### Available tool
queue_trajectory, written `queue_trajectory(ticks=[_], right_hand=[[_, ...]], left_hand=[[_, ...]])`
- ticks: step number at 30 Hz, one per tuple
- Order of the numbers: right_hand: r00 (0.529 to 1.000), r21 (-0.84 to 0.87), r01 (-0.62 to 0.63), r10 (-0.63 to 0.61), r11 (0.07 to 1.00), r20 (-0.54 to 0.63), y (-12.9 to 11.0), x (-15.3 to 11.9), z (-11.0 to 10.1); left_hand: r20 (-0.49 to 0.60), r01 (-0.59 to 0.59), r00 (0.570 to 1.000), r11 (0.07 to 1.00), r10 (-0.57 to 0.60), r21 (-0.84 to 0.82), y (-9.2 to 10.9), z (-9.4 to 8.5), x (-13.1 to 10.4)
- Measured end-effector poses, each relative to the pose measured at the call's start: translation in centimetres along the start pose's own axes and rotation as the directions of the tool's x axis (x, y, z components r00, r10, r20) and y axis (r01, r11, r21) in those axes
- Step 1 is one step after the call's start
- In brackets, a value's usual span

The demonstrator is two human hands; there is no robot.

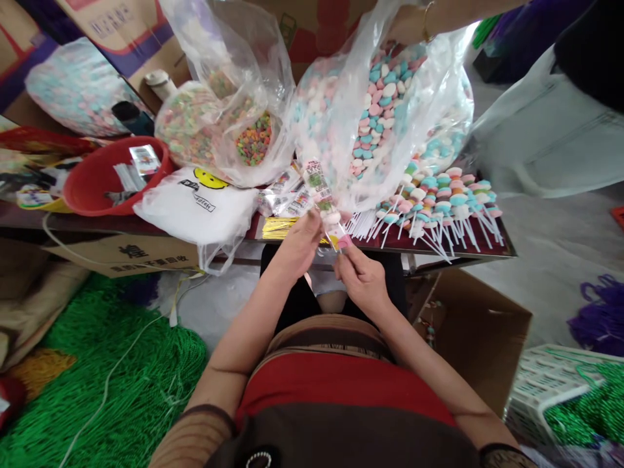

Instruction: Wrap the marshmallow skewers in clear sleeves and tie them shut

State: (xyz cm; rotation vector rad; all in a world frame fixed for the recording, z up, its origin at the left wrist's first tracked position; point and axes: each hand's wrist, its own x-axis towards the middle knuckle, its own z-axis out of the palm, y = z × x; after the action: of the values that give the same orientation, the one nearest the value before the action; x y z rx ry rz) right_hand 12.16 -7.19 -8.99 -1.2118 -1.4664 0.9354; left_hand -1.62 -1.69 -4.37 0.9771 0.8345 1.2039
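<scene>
Over the table's front edge I hold a marshmallow skewer in a clear printed wrapper (319,185), tilted with its top pointing away from me. My left hand (306,239) is closed on the left side of the wrapper. The fingers of my right hand (361,273) pinch its lower end, by a pink and yellow patch. Just left of my hands lie yellow twist ties (277,227) and a pile of printed wrappers (287,198). To the right are loose white sticks (359,224) and a heap of marshmallow skewers (446,195).
Behind stand an open bag of marshmallows (375,123) and a bag of colourful ring candies (253,140). A red basin (80,188) and white plastic bag (195,211) sit left. Another person's arm (458,16) reaches in top right. A cardboard box (475,325) stands below.
</scene>
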Motion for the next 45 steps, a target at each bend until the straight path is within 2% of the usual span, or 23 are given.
queue_trajectory(ticks=[5, 11, 16, 18, 20, 21, 23, 25, 26, 27, 28, 30, 31, 32, 33, 35, 37, 39, 40, 41, 42, 44, 45], right_hand=[[0.998, -0.042, 0.062, -0.062, 0.997, 0.003, 0.2, -0.5, 0.8], [1.000, -0.022, -0.007, 0.007, 1.000, 0.022, 0.0, -0.6, 1.0], [0.957, -0.022, -0.061, 0.065, 0.998, 0.283, -0.3, 1.2, -2.6], [0.959, 0.038, -0.100, 0.087, 0.994, 0.268, -0.7, 2.5, -4.5], [0.981, 0.194, -0.128, 0.095, 0.973, 0.171, -1.2, 3.8, -5.7], [0.978, 0.277, -0.153, 0.105, 0.949, 0.182, -1.6, 4.3, -6.0], [0.943, 0.419, -0.241, 0.110, 0.875, 0.313, -2.3, 4.9, -5.8], [0.900, 0.506, -0.327, 0.100, 0.799, 0.423, -2.8, 4.9, -5.0], [0.892, 0.534, -0.353, 0.105, 0.768, 0.439, -2.9, 4.8, -4.4], [0.899, 0.553, -0.362, 0.123, 0.750, 0.421, -2.9, 4.7, -3.8], [0.917, 0.566, -0.349, 0.149, 0.747, 0.370, -2.8, 4.6, -3.2], [0.965, 0.560, -0.259, 0.192, 0.787, 0.176, -2.3, 4.4, -1.9], [0.980, 0.527, -0.187, 0.195, 0.829, 0.041, -2.0, 4.3, -1.4], [0.979, 0.470, -0.118, 0.180, 0.875, -0.090, -1.7, 4.2, -1.1], [0.970, 0.403, -0.064, 0.152, 0.913, -0.189, -1.5, 4.1, -1.0], [0.974, 0.319, -0.040, 0.108, 0.947, -0.198, -1.5, 3.9, -1.8], [0.995, 0.354, -0.097, 0.092, 0.930, 0.031, -1.8, 3.7, -3.6], [0.961, 0.436, -0.179, 0.060, 0.882, 0.271, -2.0, 3.6, -5.2], [0.952, 0.458, -0.189, 0.048, 0.868, 0.302, -1.9, 3.6, -5.6], [0.960, 0.466, -0.184, 0.057, 0.865, 0.273, -1.7, 3.7, -5.5], [0.979, 0.458, -0.157, 0.075, 0.875, 0.192, -1.2, 3.7, -5.0], [0.993, 0.388, -0.087, 0.113, 0.918, -0.044, -0.2, 4.0, -3.4], [0.986, 0.332, -0.067, 0.113, 0.941, -0.120, 0.4, 4.3, -2.5]], left_hand=[[0.074, 0.102, 0.993, 0.975, -0.089, -0.196, 0.1, 1.3, -0.2], [0.057, 0.207, 0.978, 0.960, -0.199, -0.189, -1.4, 0.8, -0.9], [0.099, 0.200, 0.978, 0.967, -0.186, -0.157, -1.6, -0.1, -1.1], [0.176, 0.226, 0.964, 0.962, -0.198, -0.155, -1.3, -0.2, -1.6], [0.352, 0.338, 0.899, 0.925, -0.263, -0.173, -1.1, 0.3, -2.4], [0.462, 0.416, 0.835, 0.891, -0.297, -0.179, -1.1, 0.7, -2.8], [0.650, 0.559, 0.683, 0.811, -0.333, -0.173, -1.4, 1.6, -3.6], [0.731, 0.623, 0.598, 0.765, -0.329, -0.165, -1.9, 2.2, -4.1], [0.728, 0.616, 0.601, 0.771, -0.329, -0.160, -2.2, 2.4, -4.1], [0.694, 0.576, 0.639, 0.804, -0.332, -0.146, -2.5, 2.4, -4.0], [0.622, 0.500, 0.706, 0.860, -0.337, -0.102, -2.8, 2.3, -3.8], [0.358, 0.272, 0.882, 0.951, -0.306, 0.145, -3.4, 1.9, -3.1], [0.194, 0.160, 0.953, 0.931, -0.232, 0.327, -3.6, 1.6, -2.6], [0.056, 0.081, 0.990, 0.862, -0.126, 0.500, -3.8, 1.3, -2.3], [-0.029, 0.036, 0.999, 0.778, -0.024, 0.628, -4.0, 1.0, -2.0], [-0.008, -0.022, 0.999, 0.723, 0.037, 0.690, -4.2, 0.5, -1.8], [0.215, -0.029, 0.971, 0.850, -0.100, 0.527, -4.4, 0.4, -2.2], [0.471, 0.094, 0.854, 0.955, -0.222, 0.280, -4.7, 0.6, -2.9], [0.531, 0.159, 0.812, 0.968, -0.241, 0.195, -4.9, 0.8, -3.1], [0.525, 0.189, 0.814, 0.968, -0.248, 0.165, -5.2, 1.0, -3.3], [0.451, 0.175, 0.857, 0.965, -0.248, 0.197, -5.5, 1.1, -3.4], [0.171, 0.098, 0.969, 0.910, -0.180, 0.402, -5.9, 0.9, -3.1], [0.034, 0.081, 0.993, 0.854, -0.114, 0.514, -6.0, 0.5, -2.9]])
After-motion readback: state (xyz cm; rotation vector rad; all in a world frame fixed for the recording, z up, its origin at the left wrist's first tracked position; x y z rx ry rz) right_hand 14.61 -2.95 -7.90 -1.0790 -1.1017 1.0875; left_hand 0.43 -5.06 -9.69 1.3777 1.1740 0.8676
